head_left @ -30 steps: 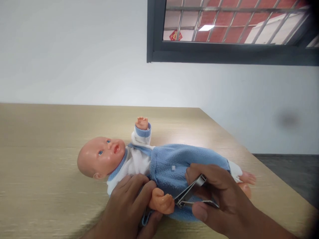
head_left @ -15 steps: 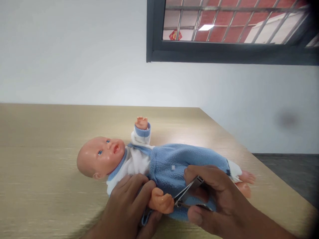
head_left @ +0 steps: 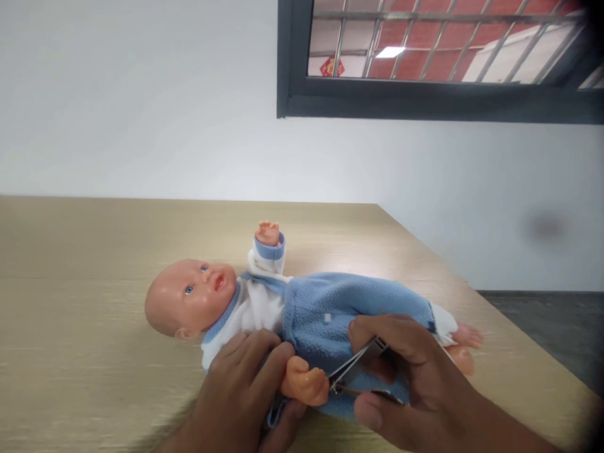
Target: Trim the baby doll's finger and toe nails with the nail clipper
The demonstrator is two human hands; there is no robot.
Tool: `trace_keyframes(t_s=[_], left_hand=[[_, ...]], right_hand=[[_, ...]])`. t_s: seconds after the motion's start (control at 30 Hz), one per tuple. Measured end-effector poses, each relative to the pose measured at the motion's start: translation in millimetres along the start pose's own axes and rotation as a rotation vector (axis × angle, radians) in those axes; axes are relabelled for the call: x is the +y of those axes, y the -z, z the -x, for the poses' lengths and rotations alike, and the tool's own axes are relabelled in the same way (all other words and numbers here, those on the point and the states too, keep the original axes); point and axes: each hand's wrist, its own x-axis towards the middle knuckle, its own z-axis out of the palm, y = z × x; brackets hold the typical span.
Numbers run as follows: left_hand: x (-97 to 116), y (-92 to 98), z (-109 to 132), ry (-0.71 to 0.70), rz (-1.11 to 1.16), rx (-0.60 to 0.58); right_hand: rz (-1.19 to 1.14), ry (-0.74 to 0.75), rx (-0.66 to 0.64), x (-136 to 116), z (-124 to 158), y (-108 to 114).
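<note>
The right hand (head_left: 415, 371) has its fingers closed on a metal nail clipper (head_left: 363, 360), the thumb on the lower lever and the other fingers about the upper body. The lever stands spread from the body. The clipper slants, its long axis running from the cutting end at lower left to the tail at upper right. That cutting end meets or nearly meets the fingertips of the doll's near hand (head_left: 306, 382); whether they touch I cannot tell. The near hand lies directly left of the tip, between the person's two hands.

The left hand (head_left: 245, 377) is clamped round the wrist and cuff just behind it. The doll (head_left: 358, 292) lies face up, head left and feet right, lengthwise across the desk (head_left: 85, 251); its far hand (head_left: 267, 233) sticks up, touched by nobody. Beyond stand a pale wall (head_left: 141, 126) and a barred window (head_left: 425, 100).
</note>
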Motion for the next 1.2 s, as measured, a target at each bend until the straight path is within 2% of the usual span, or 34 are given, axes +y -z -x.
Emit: trace_keyframes(t_s=[0.4,0.67,0.87,1.07,1.2], left_hand=[[-1,-0.9,0,0.009,0.012,-0.009],[-1,1.5,-2,-0.002,-0.012,-0.005],[-1,-1.1,1,0.008,0.01,-0.008],[-1,-1.2,0,0.002,0.016,-0.019],[-1,0.6,-1,0.003,0.006,-0.011]], right_hand=[[0.064,-0.037,0.166,-12,-3,-1],[-0.003,0.017,0.064,-1,3,2],[-0.014,0.009,0.082,4,8,-3],[-0.083,-0.111,0.125,-9,-8,-6],[-0.108,-0.126,0.126,-18,-22,-5]])
